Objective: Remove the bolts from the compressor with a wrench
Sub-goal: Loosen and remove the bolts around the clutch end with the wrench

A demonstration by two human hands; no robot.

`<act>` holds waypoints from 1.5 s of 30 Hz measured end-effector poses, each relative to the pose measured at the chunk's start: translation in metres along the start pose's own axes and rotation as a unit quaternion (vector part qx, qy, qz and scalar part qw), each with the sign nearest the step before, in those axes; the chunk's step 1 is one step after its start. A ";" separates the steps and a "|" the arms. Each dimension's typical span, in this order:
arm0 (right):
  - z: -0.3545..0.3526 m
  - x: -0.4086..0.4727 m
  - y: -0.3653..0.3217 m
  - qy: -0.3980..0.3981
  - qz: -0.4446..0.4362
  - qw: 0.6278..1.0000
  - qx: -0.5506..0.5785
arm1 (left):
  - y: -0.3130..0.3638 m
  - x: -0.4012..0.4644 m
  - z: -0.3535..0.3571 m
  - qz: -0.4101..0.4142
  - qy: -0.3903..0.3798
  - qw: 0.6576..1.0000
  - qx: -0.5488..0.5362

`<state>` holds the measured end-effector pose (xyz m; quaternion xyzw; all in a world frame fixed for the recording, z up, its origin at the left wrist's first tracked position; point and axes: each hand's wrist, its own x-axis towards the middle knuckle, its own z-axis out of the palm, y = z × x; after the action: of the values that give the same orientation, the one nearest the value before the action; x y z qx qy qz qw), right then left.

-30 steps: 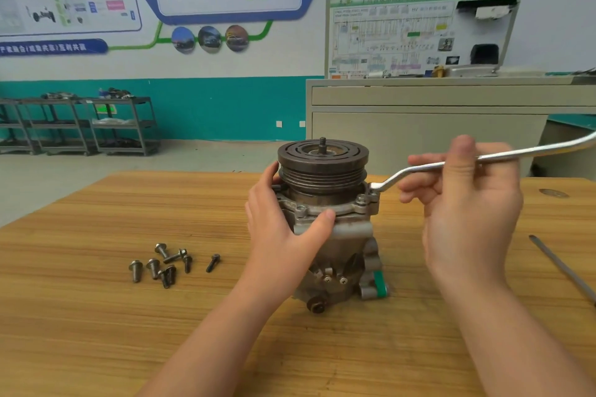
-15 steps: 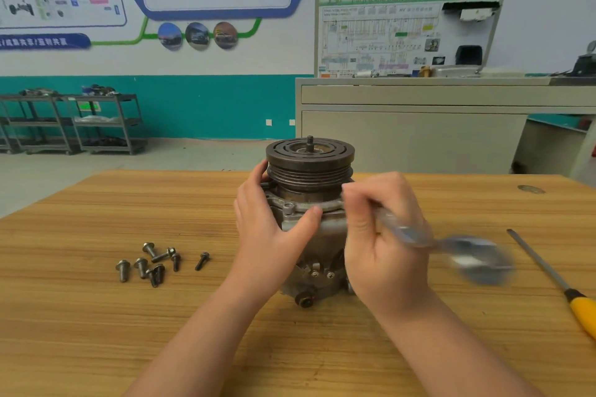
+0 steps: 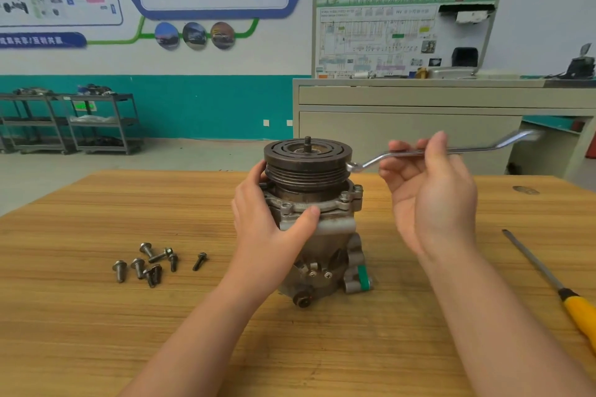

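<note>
Standing surface: the pale wood-grain workbench top (image 3: pixel 96 332) carries everything; judged hard and fairly smooth, so the work can slide on it if not steadied.
Compressor: the grey cast-metal compressor with a dark grooved pulley on top (image 3: pixel 308 200) stands upright at the middle of the bench. Judged heavy and rigid; nothing in it will give under pressure. Best held round the housing below the pulley, not by the pulley, which may spin.
Left hand: the left hand (image 3: pixel 271 232) is wrapped round the left side of the housing, fingers curled behind it and thumb pressed on the front flange.
Right hand: the right hand (image 3: pixel 429 196) is raised to the right of the pulley, palm half open, pinching the wrench shank between thumb and fingertips.
Wrench: the long bright-steel offset ring wrench (image 3: pixel 451 150) lies level in the air, its ring end just beside the pulley rim and above the flange. Judged stiff, light, smooth and prone to slip; grip it farther out for leverage.
Flange bolts: small grey hex-head bolts (image 3: pixel 350 192) are seated in the right flange ears. The ring must sit fully down on a head or it may round it.
Loose bolts: a cluster of short dark flanged bolts (image 3: pixel 151 263) lies on the bench left of the compressor, well apart from it; small and apt to roll.
Screwdriver: a yellow-handled steel-shaft screwdriver (image 3: pixel 548 277) lies at the right edge, untouched.
</note>
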<state>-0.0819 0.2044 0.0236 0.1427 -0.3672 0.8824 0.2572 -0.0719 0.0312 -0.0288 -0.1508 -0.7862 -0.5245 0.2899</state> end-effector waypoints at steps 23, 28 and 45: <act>0.004 -0.050 0.031 -0.065 -0.382 0.887 -0.252 | -0.004 0.000 0.002 0.011 0.019 1.000 0.011; -0.001 -0.009 0.018 0.047 -0.038 0.996 -0.065 | -0.002 0.001 0.002 0.004 0.018 1.000 -0.004; 0.008 -0.038 0.005 -0.098 -0.369 0.853 -0.356 | -0.002 -0.001 0.002 0.007 0.008 1.000 -0.005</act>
<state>-0.0529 0.1827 0.0092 0.2520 -0.5997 0.5137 0.5595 -0.0729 0.0321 -0.0317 -0.1536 -0.7799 -0.5278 0.2994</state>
